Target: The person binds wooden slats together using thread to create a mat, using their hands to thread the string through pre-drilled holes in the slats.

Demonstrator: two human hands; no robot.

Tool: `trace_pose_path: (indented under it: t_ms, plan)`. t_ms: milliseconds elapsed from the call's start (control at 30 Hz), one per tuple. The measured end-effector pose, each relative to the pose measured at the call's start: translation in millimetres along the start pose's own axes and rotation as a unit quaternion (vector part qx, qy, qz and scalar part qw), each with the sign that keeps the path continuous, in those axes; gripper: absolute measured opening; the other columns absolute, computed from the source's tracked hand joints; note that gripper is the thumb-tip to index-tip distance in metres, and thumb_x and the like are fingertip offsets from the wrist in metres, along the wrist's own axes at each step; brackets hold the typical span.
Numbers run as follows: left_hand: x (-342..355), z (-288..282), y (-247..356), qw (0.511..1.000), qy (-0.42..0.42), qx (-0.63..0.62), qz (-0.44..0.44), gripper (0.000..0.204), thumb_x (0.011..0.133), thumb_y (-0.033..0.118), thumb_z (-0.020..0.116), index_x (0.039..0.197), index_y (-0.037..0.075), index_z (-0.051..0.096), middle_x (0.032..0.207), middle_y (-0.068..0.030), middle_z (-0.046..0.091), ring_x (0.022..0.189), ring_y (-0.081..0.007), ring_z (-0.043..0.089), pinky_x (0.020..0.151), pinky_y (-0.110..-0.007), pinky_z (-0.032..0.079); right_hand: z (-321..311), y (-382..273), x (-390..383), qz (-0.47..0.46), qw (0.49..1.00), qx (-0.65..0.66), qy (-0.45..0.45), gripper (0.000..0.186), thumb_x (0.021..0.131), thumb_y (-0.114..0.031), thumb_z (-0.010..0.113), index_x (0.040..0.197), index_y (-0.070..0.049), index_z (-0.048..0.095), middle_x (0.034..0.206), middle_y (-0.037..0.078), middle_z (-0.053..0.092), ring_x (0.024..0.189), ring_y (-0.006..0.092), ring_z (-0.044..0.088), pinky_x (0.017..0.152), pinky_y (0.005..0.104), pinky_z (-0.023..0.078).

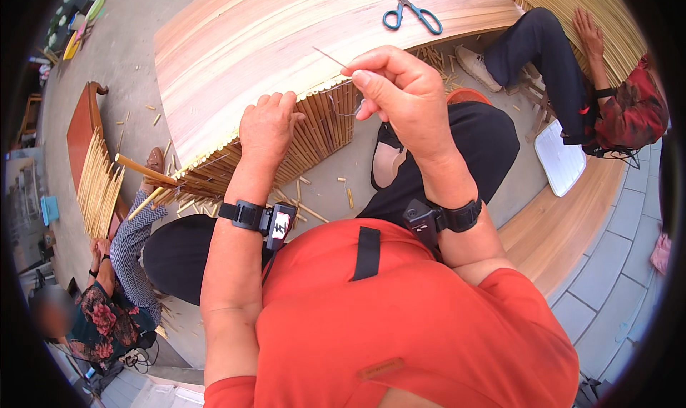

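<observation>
Between the thumb and forefinger of my right hand point(404, 97), a thin needle point(329, 56) is pinched, its tip pointing up and left over the tabletop. A fine thread point(349, 113) loops below that hand, near the mat's right end. My left hand point(270, 126) grips the upper edge of a mat of yellow-brown reed sticks point(314, 129), fingers bent over the rim and thumb at the side. The mat hangs down along the near edge of the wooden tabletop point(236, 51), its pale cut ends lined up along that edge.
Teal-handled scissors point(412, 11) lie on the tabletop's far side. Cut reed pieces point(307, 208) litter the floor. At right, a person point(629, 118) rests a hand on another reed mat point(593, 22); at left, another person point(107, 308) sits near a reed bundle point(100, 186). A white lid-like tray point(559, 158) leans nearby.
</observation>
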State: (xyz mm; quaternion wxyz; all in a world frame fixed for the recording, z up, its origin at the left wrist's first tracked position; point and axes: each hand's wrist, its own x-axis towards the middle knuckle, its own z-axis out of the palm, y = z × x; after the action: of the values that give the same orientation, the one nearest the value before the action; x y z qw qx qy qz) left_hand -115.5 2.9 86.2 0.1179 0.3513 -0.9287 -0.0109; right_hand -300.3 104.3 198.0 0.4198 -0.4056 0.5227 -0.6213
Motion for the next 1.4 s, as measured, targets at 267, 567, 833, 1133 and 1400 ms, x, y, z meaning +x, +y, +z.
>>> trace_pose_path:
  t_ms: [267,567,833,1133,1400]
  plan:
    - [16,13,-11,0.996,-0.036,-0.032,-0.069,0.036,0.082,0.030,0.068,0.111,0.011,0.061,0.093,-0.0064,0.065,0.090,-0.0273,0.061,0.074,-0.040,0.048,-51,-82,-3,-0.284,0.828,0.427,-0.228,0.005,0.085,-0.009,0.065,0.085,-0.005,0.064,0.056,-0.001,0.050,0.041,0.0093,0.043,0.042,0.0255,0.051]
    - [26,11,-5,0.979,-0.040,-0.086,-0.182,0.031,0.087,0.035,0.062,0.110,0.015,0.065,0.101,-0.0070,0.068,0.093,-0.0289,0.063,0.079,-0.041,0.050,-29,79,19,0.005,0.940,-0.339,0.028,0.012,0.082,-0.015,0.062,0.085,-0.005,0.067,0.071,0.014,0.066,0.065,0.0269,0.065,0.064,0.0362,0.052]
    - [25,7,2,0.976,-0.066,-0.070,-0.193,0.033,0.088,0.038,0.061,0.117,0.022,0.064,0.103,-0.0062,0.068,0.093,-0.0275,0.065,0.078,-0.039,0.050,-12,124,16,-0.014,0.916,-0.400,-0.017,0.015,0.083,-0.015,0.058,0.093,-0.007,0.066,0.080,0.018,0.067,0.078,0.0359,0.065,0.074,0.0454,0.052]
    - [21,9,4,0.982,-0.053,-0.059,-0.174,0.033,0.088,0.037,0.061,0.117,0.023,0.064,0.105,-0.0040,0.068,0.092,-0.0266,0.065,0.076,-0.038,0.050,-14,132,14,-0.032,0.923,-0.384,-0.010,0.015,0.083,-0.016,0.059,0.094,-0.008,0.065,0.079,0.018,0.067,0.078,0.0363,0.065,0.073,0.0458,0.053]
    - [21,9,5,0.982,-0.050,-0.055,-0.171,0.032,0.088,0.037,0.062,0.116,0.023,0.064,0.102,-0.0031,0.068,0.091,-0.0265,0.064,0.075,-0.038,0.050,-12,132,16,-0.037,0.927,-0.374,-0.012,0.016,0.083,-0.015,0.059,0.095,-0.007,0.064,0.079,0.019,0.066,0.077,0.0366,0.065,0.072,0.0459,0.052]
